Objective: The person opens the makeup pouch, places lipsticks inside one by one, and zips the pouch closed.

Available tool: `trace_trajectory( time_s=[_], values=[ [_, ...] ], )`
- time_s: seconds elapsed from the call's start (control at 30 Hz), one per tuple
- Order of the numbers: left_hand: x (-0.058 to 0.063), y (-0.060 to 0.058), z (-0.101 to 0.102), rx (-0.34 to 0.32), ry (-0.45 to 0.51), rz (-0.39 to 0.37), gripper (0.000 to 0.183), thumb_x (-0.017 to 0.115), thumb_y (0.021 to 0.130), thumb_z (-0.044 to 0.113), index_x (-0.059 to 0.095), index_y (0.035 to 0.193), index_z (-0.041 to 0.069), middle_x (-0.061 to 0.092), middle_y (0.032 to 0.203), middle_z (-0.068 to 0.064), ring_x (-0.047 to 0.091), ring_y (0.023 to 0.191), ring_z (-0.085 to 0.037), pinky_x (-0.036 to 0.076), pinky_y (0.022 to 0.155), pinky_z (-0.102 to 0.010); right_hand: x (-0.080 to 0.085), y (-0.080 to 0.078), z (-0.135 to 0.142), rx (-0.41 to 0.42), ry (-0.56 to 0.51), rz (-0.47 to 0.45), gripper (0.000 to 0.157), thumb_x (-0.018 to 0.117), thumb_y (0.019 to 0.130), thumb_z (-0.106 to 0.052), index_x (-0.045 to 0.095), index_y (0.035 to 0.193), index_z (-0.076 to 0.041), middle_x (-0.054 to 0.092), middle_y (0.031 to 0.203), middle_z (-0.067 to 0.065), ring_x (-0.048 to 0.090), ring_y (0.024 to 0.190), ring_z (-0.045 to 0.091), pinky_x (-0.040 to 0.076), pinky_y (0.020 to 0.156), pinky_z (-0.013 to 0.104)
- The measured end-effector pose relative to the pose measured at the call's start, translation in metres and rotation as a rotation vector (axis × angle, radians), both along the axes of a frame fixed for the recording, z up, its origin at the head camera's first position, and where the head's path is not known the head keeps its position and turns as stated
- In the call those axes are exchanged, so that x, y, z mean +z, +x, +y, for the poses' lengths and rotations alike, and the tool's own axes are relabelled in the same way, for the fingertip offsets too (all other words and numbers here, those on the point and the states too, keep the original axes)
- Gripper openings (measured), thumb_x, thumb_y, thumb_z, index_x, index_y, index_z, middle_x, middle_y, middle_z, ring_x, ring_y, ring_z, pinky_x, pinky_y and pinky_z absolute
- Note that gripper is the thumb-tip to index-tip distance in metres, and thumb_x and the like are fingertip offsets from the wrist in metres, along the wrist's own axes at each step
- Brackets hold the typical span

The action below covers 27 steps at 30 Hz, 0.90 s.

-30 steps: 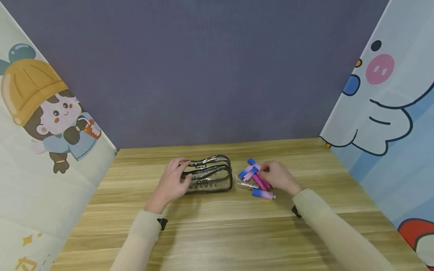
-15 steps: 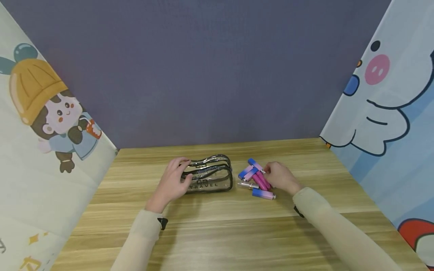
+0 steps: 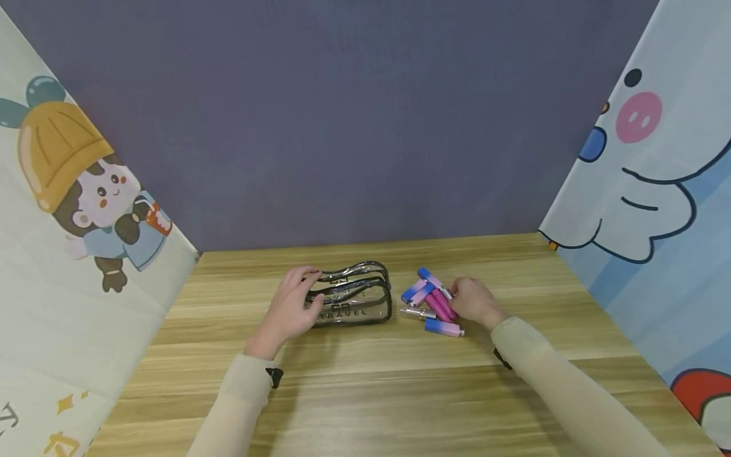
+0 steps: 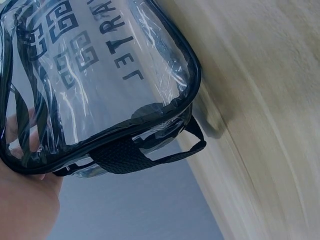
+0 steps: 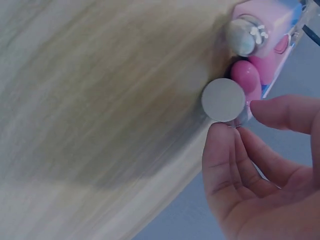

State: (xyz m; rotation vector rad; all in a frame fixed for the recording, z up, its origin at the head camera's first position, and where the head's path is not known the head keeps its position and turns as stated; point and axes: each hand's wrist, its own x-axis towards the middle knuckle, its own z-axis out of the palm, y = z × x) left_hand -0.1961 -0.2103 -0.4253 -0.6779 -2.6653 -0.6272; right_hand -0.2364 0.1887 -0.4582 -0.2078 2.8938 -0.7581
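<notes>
A clear travel pouch (image 3: 354, 308) with black piping and lettering stands on the table, its top gaping. My left hand (image 3: 292, 304) grips the pouch's left end, with fingers and thumb at its upper edges. Through the clear plastic (image 4: 100, 100) in the left wrist view, some fingers show. My right hand (image 3: 475, 303) pinches a silver-ended lipstick tube (image 5: 223, 100) between thumb and fingertips at the right of a small pile. In that pile lie blue-to-pink tubes (image 3: 421, 293), magenta tubes (image 3: 440, 306) and a silver tube (image 3: 417, 313). Another blue-and-pink tube (image 3: 443, 327) lies in front.
The wooden table (image 3: 365, 393) ends at a dark grey panel (image 3: 365, 127) behind. Printed cartoon sheets stand at the left (image 3: 57, 304) and right (image 3: 685, 266). A black strap loop (image 4: 192, 145) hangs from the pouch's end.
My right hand has shifted slightly right and toward me, and a silver tube end now shows at its fingertips. The left hand and the pouch stay where they were.
</notes>
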Motion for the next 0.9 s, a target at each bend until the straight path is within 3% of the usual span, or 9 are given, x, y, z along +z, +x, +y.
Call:
trace_trajectory(
  time_s=[0.3,0.5,0.9],
  values=[
    [-0.0005,-0.0003,0.0,0.001,0.001,-0.005,0.051,0.057,0.097,0.023,0.056,0.14,-0.005,0.05,0.144,-0.018,0.04,0.138,-0.038,0.032,0.116,-0.055,-0.0021,0.0001,0.0018,-0.046,0.055,-0.045,0.011,0.069,0.084,-0.012,0.061,0.084,-0.005,0.06,0.076,0.007,0.056,0.068,0.022,0.048,0.059,0.034],
    [-0.0013,-0.001,0.0001,-0.006,-0.003,0.014,0.051,0.057,0.097,0.023,0.057,0.139,-0.006,0.051,0.143,-0.019,0.041,0.136,-0.039,0.032,0.115,-0.056,-0.002,0.0006,0.0018,-0.036,0.066,-0.051,0.017,0.07,0.083,-0.012,0.056,0.073,-0.009,0.055,0.067,0.004,0.051,0.06,0.018,0.043,0.053,0.03],
    [-0.0013,0.0003,-0.0002,0.0,0.0,-0.001,0.051,0.057,0.099,0.024,0.055,0.141,-0.005,0.049,0.144,-0.018,0.04,0.138,-0.038,0.031,0.116,-0.055,-0.0012,-0.0021,0.0056,-0.034,0.056,-0.083,0.026,0.068,0.087,-0.017,0.051,0.068,-0.012,0.048,0.062,0.001,0.044,0.055,0.015,0.036,0.049,0.027]
  ],
)
